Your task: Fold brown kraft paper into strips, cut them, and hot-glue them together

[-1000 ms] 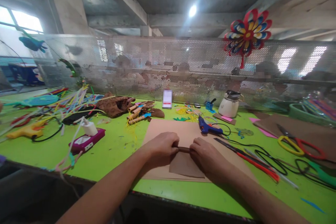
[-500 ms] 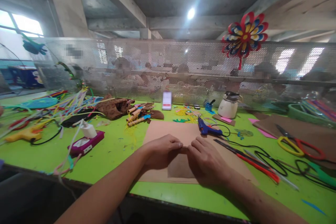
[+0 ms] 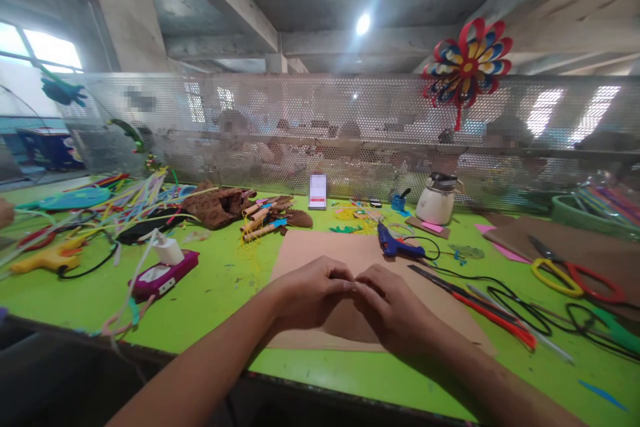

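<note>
My left hand (image 3: 320,287) and my right hand (image 3: 393,300) meet at the fingertips in the middle of the head view. Their fingers are closed in a pinch on a small piece of brown paper (image 3: 345,325). Most of that piece is hidden behind the fingers; only its lower part shows beneath them. Under both hands lies a large tan sheet (image 3: 315,247) on the green table. A blue glue gun (image 3: 397,245) rests on the sheet's far right corner. Long tweezers with red grips (image 3: 493,310) lie to the right of my right hand.
Yellow-and-red-handled scissors (image 3: 575,280) and black cords lie at right. A purple power strip (image 3: 165,273) and a yellow glue gun (image 3: 50,257) are at left. Farther back stand a phone (image 3: 317,191) and a white jug (image 3: 436,203), before a perforated metal screen (image 3: 280,100).
My fingertips have come together, and the right hand has turned inward. Less of the brown paper shows between and below them. At the far left edge, another person's hand has come further into view.
</note>
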Demonstrator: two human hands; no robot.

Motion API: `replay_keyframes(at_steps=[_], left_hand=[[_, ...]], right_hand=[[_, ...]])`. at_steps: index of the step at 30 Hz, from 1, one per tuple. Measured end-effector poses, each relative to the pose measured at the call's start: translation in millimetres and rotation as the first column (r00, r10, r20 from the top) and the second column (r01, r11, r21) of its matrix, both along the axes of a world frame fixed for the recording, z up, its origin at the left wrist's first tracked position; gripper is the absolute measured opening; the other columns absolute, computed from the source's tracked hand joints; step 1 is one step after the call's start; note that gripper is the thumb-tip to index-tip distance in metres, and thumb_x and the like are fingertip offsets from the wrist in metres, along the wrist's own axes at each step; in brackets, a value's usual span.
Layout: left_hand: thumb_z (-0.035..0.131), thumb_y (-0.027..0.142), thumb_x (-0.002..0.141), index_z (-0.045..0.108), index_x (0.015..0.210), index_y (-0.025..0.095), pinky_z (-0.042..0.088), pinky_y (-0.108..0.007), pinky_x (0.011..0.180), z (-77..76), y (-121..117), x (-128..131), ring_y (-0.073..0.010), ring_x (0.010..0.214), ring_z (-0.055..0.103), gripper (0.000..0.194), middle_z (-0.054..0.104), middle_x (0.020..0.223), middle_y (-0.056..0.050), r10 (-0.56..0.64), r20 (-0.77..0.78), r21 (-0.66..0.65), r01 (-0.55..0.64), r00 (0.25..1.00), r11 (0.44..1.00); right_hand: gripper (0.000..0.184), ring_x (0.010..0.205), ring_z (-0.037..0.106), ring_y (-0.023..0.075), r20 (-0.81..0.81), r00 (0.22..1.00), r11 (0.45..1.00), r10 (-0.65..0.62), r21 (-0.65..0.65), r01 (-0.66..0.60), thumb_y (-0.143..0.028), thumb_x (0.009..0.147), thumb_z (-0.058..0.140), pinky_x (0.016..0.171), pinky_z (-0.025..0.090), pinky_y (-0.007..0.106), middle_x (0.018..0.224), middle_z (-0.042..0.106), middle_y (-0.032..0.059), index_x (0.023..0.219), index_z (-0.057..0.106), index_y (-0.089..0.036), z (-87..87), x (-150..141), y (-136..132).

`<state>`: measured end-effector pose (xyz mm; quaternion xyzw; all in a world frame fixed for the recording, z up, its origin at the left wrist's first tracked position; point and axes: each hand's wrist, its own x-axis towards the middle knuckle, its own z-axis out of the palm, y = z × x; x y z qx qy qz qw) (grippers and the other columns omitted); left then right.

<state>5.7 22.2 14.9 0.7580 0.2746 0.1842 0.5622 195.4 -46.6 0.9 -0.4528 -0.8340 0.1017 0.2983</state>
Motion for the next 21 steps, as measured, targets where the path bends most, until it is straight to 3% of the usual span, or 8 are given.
replay_keyframes(at_steps=[3,7,16,21], left_hand=[[0.059,0.036,0.078,0.067,0.089,0.013,0.040,-0.024,0.074,6.6,3,0,-0.0144,0.077,0.053,0.026,0.064,0.083,-0.002,-0.047,-0.108,0.221,0.071,0.993,0.973],[0.053,0.032,0.082,0.067,0.092,0.014,0.040,-0.023,0.072,16.6,-4,0,-0.0141,0.078,0.055,0.025,0.066,0.086,-0.002,-0.011,-0.182,0.374,0.080,0.983,0.924],[0.050,0.029,0.084,0.069,0.094,0.015,0.040,-0.024,0.068,22.6,-12,0,-0.0142,0.072,0.054,0.025,0.068,0.083,-0.004,0.047,-0.333,0.446,0.113,0.942,0.888],[0.051,0.028,0.084,0.070,0.091,0.014,0.040,-0.023,0.067,19.0,-11,2,-0.0142,0.073,0.055,0.024,0.069,0.084,-0.006,0.069,-0.291,0.487,0.085,0.954,0.869]], right_hand=[[0.032,0.071,0.055,0.0142,-0.121,0.993,0.976,-0.004,-0.218,-0.022,-0.032,0.095,0.038,0.065,0.042,0.025,0.080,0.065,0.0041,0.085,0.064,-0.016,4.0,3,2],[0.022,0.072,0.057,0.0147,-0.172,0.985,0.971,-0.031,-0.241,-0.012,-0.028,0.088,0.049,0.065,0.042,0.024,0.079,0.068,0.0029,0.084,0.068,-0.016,6.1,5,4],[0.018,0.073,0.060,0.0167,-0.214,0.968,0.958,-0.132,-0.278,0.069,-0.028,0.080,0.058,0.065,0.045,0.025,0.078,0.067,0.0033,0.078,0.071,-0.017,10.6,6,5],[0.022,0.073,0.060,0.0167,-0.137,0.989,0.945,-0.061,-0.327,0.013,-0.029,0.083,0.054,0.065,0.044,0.025,0.079,0.068,0.0025,0.082,0.073,-0.018,20.2,19,7]])
